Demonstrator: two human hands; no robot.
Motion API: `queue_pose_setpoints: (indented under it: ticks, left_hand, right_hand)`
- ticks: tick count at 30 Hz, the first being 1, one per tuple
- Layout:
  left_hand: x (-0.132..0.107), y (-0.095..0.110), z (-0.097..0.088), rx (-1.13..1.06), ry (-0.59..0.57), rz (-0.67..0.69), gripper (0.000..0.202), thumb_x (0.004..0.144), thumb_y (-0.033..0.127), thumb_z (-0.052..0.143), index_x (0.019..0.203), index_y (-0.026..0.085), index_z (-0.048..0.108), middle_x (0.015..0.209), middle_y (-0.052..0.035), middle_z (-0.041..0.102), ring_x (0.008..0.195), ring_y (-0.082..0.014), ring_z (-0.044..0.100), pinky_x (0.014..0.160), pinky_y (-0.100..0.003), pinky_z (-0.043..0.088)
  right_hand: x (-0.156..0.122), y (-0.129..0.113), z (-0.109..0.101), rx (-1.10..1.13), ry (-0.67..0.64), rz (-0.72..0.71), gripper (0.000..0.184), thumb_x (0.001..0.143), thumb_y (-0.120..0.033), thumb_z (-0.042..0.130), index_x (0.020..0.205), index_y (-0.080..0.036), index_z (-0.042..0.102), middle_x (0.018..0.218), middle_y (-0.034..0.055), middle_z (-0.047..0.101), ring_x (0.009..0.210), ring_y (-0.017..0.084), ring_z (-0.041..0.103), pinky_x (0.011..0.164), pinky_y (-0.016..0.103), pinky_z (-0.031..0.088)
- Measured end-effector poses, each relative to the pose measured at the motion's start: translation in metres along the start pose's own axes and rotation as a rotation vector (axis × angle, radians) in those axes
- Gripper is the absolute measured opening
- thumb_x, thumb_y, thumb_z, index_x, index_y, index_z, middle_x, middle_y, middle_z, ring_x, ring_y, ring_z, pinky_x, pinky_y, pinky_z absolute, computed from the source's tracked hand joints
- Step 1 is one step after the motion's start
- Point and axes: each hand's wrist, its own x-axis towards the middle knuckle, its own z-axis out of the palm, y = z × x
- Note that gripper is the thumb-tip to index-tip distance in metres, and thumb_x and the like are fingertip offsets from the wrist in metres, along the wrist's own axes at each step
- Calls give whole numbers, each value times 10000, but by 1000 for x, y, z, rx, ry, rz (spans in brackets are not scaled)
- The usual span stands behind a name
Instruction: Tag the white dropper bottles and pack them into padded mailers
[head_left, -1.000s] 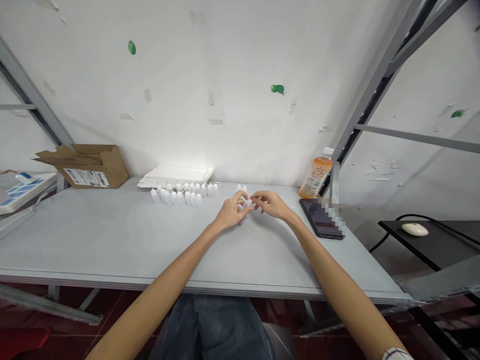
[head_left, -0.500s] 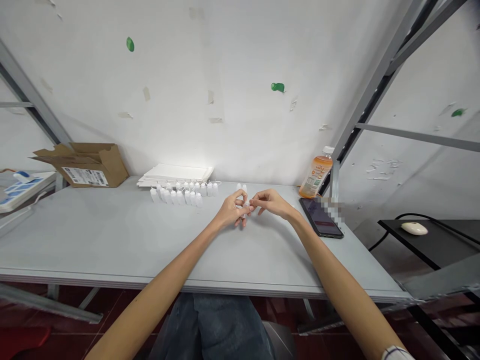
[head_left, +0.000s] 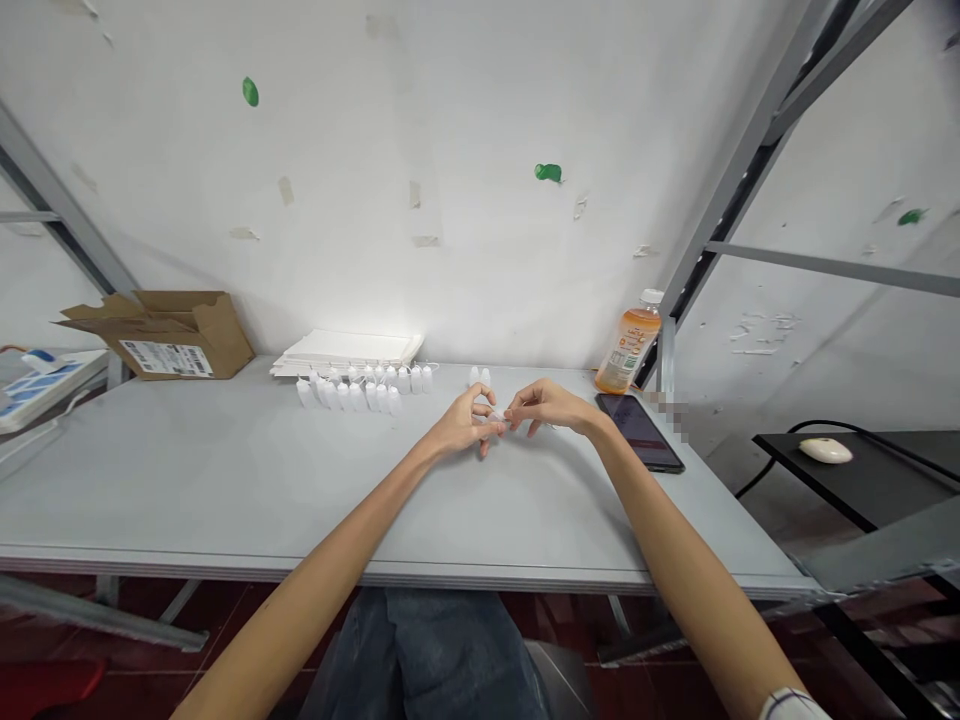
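Observation:
Between the fingertips of my left hand (head_left: 466, 422) is a small whitish plastic bottle (head_left: 498, 414), tilted sideways and partly covered by the fingers. My right hand (head_left: 546, 405) pinches at its right end, where the detail is too small to make out. A thin pale strand seems to show below the right fingers. Just behind the hands, a pair of small white bottles (head_left: 480, 377) stands upright. To the left, several similar bottles (head_left: 358, 396) stand in rows, with thin white loops at their tops.
Behind the rows lies a stack of white sheets (head_left: 349, 347). An opened cardboard box (head_left: 176, 335) is at the back left of the grey table (head_left: 225, 480). On the right are an orange drink bottle (head_left: 630, 343) and a phone (head_left: 640, 432). Beyond them, a white mouse (head_left: 825, 451) rests on a black shelf.
The held bottle has turned from roughly upright to lying sideways between my hands. My right hand has shifted slightly right, and the camera view has moved a little.

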Motion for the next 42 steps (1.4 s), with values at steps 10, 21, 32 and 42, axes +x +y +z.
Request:
queue_pose_setpoints:
  ticks: [10, 21, 32, 42]
  left_hand:
    - [3, -4, -3, 65, 97, -3, 397, 686, 437, 748, 862, 148, 542, 797, -39, 671, 449, -82, 570, 476, -232, 451]
    - [3, -1, 0, -57, 92, 0, 406, 754, 478, 674, 892, 99, 632, 815, -98, 675, 538, -98, 567, 410, -206, 422]
    - [5, -7, -8, -106, 93, -44, 375, 800, 473, 626, 739, 103, 612, 661, -28, 558, 510, -77, 513, 455, -214, 400]
    - [2, -13, -14, -65, 18, 23, 371, 786, 462, 638, 835, 95, 676, 591, 8, 505, 501, -69, 427, 478, -216, 352]
  right_hand:
    - [8, 5, 2, -204, 142, -200, 212, 725, -291, 659, 896, -184, 724, 872, 46, 720, 858, 205, 655, 763, 303, 496]
    - [10, 8, 10, -7, 155, -136, 230, 713, -318, 676, 836, -126, 709, 730, 74, 706, 694, 176, 663, 617, 275, 539]
    - [15, 12, 13, -48, 337, -251, 188, 725, -294, 656, 787, -118, 679, 694, 63, 677, 651, 176, 661, 579, 287, 555]
    - [17, 19, 22, 154, 208, -214, 228, 757, -351, 676, 795, -152, 572, 721, 46, 661, 655, 200, 692, 566, 322, 574]
